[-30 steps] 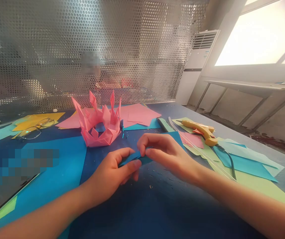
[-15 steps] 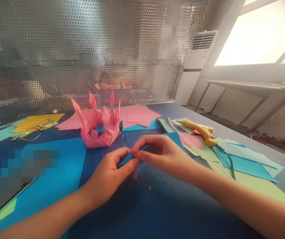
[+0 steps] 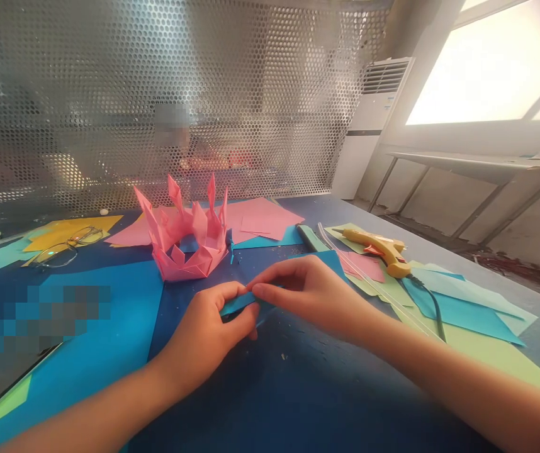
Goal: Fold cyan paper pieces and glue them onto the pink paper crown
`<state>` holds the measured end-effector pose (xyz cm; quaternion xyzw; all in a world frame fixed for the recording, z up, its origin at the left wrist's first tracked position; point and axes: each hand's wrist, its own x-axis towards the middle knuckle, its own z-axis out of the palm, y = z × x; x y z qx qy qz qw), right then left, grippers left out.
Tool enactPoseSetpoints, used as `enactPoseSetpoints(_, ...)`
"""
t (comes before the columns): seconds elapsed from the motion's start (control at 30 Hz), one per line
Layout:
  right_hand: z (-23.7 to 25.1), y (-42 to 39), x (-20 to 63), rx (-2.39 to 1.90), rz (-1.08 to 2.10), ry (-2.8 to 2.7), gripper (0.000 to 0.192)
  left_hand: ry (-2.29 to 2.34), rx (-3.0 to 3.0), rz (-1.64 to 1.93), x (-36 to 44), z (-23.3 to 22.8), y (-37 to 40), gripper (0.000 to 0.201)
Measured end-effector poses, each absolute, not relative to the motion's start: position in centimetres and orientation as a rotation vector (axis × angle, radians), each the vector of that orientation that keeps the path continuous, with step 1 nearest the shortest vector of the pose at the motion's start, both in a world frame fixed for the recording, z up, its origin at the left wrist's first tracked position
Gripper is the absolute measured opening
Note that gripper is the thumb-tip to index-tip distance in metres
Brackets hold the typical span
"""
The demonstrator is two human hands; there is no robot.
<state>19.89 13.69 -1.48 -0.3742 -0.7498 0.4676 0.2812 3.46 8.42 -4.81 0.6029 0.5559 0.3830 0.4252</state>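
Two hands, left hand and right hand, both pinching one folded blue paper strip between them (fingertips touching).

A pink paper crown is sitting mid-table on dark blue table. The folded strip is showing blue. A yellow glue gun is lying over green paper toward the table's right edge.

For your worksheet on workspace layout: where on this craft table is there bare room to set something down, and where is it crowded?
Bare dark table lies nearest the camera, between the two forearms, below the left hand and right hand pinching the folded blue paper. Crowded: the right side, with the glue gun on overlapping sheets, and the back, around the pink paper crown and the glasses.
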Motion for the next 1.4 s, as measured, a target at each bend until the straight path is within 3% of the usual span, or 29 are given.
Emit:
enactPoseSetpoints(0.23,-1.6,13.9,20.0,-1.078,1.336,-1.995,0.020,1.512,1.518,0.981,3.7,-4.8,8.4,0.021)
enactPoseSetpoints(0.4,-1.6,14.2,20.1,-1.048,1.318,-2.098,0.011,1.567,1.548,0.936,3.8,-4.8,8.2,0.024)
enactPoseSetpoints(0.67,-1.7,14.7,20.6,-1.121,1.288,-2.168,0.014,1.413,1.405,0.796,3.4,-4.5,9.0,0.014)
enactPoseSetpoints(0.87,-1.3,14.3,20.3,-1.032,1.340,-2.008,0.007,1.311,1.232,1.086,3.1,-4.9,9.3,0.017)
enactPoseSetpoints(1.03,-1.7,14.0,20.0,-1.042,1.368,-1.844,0.014,1.221,1.138,1.275,2.8,-5.6,9.6,0.019)
enactPoseSetpoints(1.4,-2.2,13.8,19.6,-1.014,1.309,-1.870,0.024,1.217,1.157,1.310,3.1,-5.3,9.3,0.015)
